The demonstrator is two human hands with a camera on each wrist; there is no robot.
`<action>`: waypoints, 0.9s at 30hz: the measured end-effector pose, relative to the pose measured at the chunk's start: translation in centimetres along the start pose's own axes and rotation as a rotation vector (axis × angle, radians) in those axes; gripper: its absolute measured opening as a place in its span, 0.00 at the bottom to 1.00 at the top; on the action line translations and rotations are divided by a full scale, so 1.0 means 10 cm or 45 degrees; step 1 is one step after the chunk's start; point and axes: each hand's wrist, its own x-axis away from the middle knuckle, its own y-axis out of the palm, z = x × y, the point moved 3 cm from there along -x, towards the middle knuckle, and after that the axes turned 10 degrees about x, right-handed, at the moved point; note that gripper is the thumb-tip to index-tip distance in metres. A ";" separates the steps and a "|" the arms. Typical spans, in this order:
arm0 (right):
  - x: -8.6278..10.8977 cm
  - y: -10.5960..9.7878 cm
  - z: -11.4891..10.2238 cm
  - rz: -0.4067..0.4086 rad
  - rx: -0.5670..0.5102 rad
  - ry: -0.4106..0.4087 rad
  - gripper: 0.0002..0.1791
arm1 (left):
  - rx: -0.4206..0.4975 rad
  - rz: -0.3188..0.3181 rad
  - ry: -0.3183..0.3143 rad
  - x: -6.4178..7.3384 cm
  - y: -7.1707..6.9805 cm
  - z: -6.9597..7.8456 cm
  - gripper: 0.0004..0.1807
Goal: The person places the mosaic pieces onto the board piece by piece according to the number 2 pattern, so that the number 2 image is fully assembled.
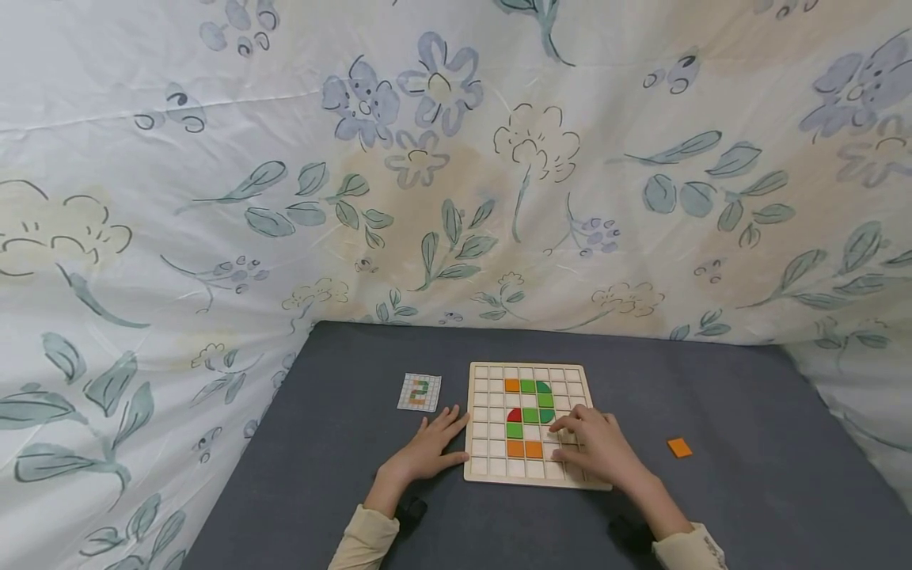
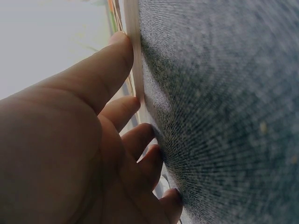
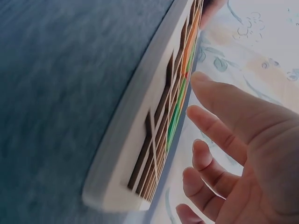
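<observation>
A wooden grid board [image 1: 537, 484] lies on the dark tabletop. Orange, green and red tiles sit in its cells, among them a red rounded tile [image 1: 514, 416], a green square tile [image 1: 514, 431] and an orange tile [image 1: 533, 450]. My left hand [image 1: 422, 453] rests at the board's left side with fingers spread; in the left wrist view the thumb [image 2: 110, 65] touches the board's edge. Over the board's right part hovers my right hand [image 1: 602, 445], its fingers loosely bent. In the right wrist view a gap shows between thumb [image 3: 233, 105] and fingers, with nothing held.
Left of the board lies a small card [image 1: 419, 393] printed with a coloured figure on a grid. A loose orange square tile [image 1: 680, 448] lies to the right on the dark cloth [image 1: 748, 475]. Behind the table hangs a floral curtain [image 1: 456, 206].
</observation>
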 end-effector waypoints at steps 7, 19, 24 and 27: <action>0.07 -0.07 0.14 0.040 -0.020 0.034 0.16 | 0.004 0.004 -0.001 -0.01 0.00 -0.01 0.37; 0.20 -0.05 0.33 0.044 -0.002 0.087 0.18 | 0.006 -0.002 -0.011 -0.01 0.01 -0.02 0.38; 0.24 -0.05 0.40 0.034 0.003 0.111 0.19 | 0.003 -0.002 -0.005 -0.01 0.02 -0.02 0.38; 0.26 -0.06 0.44 0.033 0.007 0.124 0.19 | 0.007 -0.005 0.000 -0.01 0.02 -0.02 0.38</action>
